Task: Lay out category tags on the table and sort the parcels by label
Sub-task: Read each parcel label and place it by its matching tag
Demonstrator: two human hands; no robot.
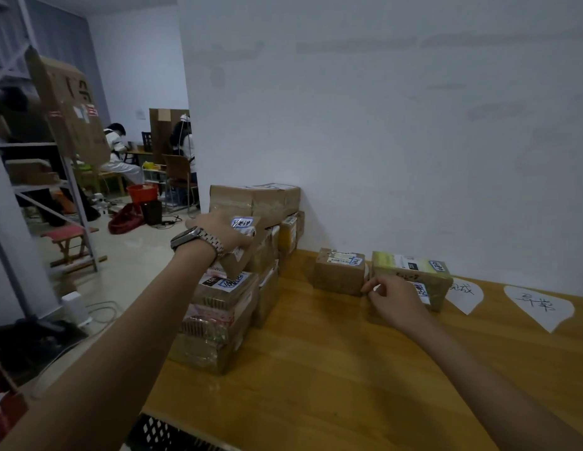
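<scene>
A stack of taped cardboard parcels (218, 314) stands at the left end of the wooden table (316, 379). My left hand (218, 232), with a metal watch on the wrist, grips a small brown parcel (243, 252) with a blue-edged label, tilted above the stack. My right hand (394, 301) rests with curled fingers against a parcel with a green top (413, 271); a brown parcel (340, 271) sits just left of it. Two white leaf-shaped tags (464, 292) (540, 305) with handwriting lie to the right by the wall.
The white wall (381, 125) runs close behind the table. A black crate (166, 434) sits below the table's near edge. Left of the table are a metal shelf (56, 190) with boxes, a small stool (69, 239), cables on the floor, and two seated people farther back.
</scene>
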